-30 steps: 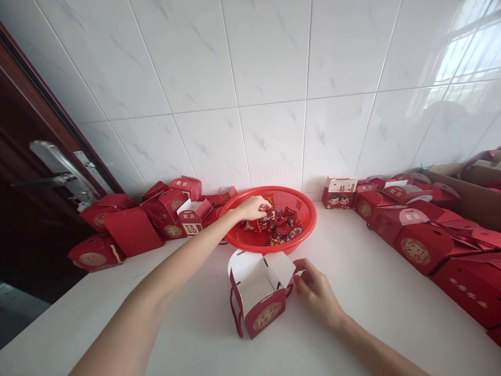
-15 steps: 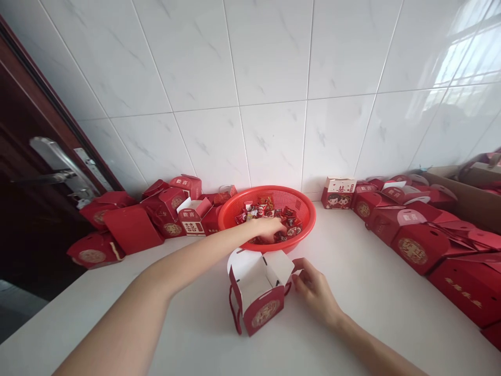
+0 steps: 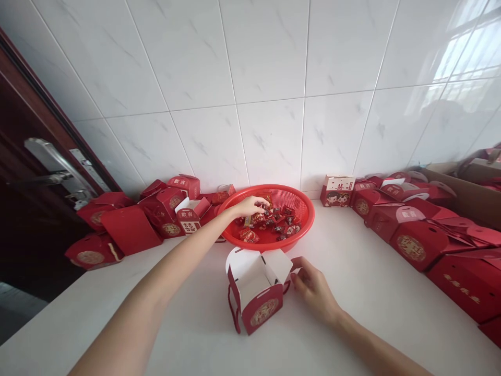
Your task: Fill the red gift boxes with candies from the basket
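Observation:
My left hand point(image 3: 252, 206) is over the left part of a red plastic basket point(image 3: 309, 222), fingers bent down and pinched at a small wrapped candy. Several wrapped candies point(image 3: 289, 222) in red and dark wrappers lie in the basket. In front of it, a red paper gift box point(image 3: 263, 312) with a gold round print stands with its top flaps up; its white inside shows nothing in it. A dark red cord hangs at its sides. At the box's right edge, my right hand point(image 3: 313, 287) is curled, with index finger and thumb on the flap and cord.
Red gift boxes point(image 3: 168, 211) are heaped at the left by a dark door point(image 3: 23, 156). More boxes point(image 3: 410, 245) line the right side, with a cardboard carton point(image 3: 469, 190) behind. One patterned box point(image 3: 337, 192) stands against the tiled wall.
My left hand has moved left and up within the basket, uncovering candies at the front. My right hand and the open gift box have stayed in place.

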The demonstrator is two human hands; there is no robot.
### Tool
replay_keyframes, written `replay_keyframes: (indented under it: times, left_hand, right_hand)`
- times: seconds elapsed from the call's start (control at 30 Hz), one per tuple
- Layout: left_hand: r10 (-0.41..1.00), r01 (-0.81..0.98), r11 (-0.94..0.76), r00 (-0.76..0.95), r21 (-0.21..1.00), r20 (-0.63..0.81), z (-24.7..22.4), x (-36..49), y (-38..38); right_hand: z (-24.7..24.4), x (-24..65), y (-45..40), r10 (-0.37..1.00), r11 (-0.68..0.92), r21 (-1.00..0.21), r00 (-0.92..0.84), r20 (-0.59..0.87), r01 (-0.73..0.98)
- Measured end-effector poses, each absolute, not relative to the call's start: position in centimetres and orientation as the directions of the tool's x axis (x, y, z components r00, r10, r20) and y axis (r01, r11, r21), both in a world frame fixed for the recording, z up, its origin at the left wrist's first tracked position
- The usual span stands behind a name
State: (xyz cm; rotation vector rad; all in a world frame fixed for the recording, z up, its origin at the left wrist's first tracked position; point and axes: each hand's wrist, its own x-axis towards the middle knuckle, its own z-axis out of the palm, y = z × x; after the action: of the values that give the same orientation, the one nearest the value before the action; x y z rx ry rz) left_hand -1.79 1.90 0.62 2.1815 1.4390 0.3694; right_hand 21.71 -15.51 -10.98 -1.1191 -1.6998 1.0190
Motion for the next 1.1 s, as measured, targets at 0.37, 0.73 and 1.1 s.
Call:
replay_keyframes:
  times: [0.37, 0.73, 1.1]
  left_hand:
    - [0.953, 0.668, -0.151, 0.293, 0.729, -0.071, -0.1, -2.2, 1.6]
    - [0.945, 0.507, -0.233, 0.321, 0.830, 0.070, 2.3, 1.1, -2.3]
    - [0.612, 0.321, -0.449, 0.791, 0.834, 0.025, 3.0, 7.8, -9.4]
  right_hand:
    - [-10.8, 21.7, -15.6, 0.947, 0.261, -0.927, -0.257, 0.193, 0.268]
    - [-10.3, 22.1, -15.6, 0.961, 0.242, -0.960, -0.172, 0.217, 0.139]
    - [-6.9, 24.0, -16.9, 0.906, 0.404, -0.913, 0.112, 0.407, 0.053]
